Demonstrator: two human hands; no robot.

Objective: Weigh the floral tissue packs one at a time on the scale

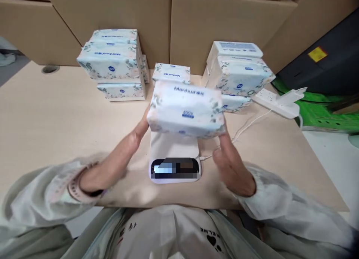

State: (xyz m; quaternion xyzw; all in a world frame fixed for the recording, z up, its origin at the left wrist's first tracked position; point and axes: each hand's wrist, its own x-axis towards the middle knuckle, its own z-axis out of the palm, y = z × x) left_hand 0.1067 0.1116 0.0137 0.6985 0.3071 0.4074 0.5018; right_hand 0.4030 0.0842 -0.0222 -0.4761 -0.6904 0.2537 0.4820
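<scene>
Between my two hands is a floral-printed tissue pack [185,105], held slightly tilted above a white digital scale [174,146]. My left hand [131,146] presses against the pack's left end, its fingertips hidden behind the wrapper. At the right end, my right hand [231,158] grips the pack with the thumb side showing and some fingers curled underneath. The scale's display panel [175,168] is lit but blurred out, so its reading cannot be made out. Part of the weighing plate lies hidden beneath the raised pack.
Stacked tissue packs stand at the back left [112,60] and back right [241,72]. Another tissue pack [172,72] sits behind the held one. A white power strip [276,101] and a thin white cable [249,122] lie at right. Cardboard boxes [112,19] wall the table's rear.
</scene>
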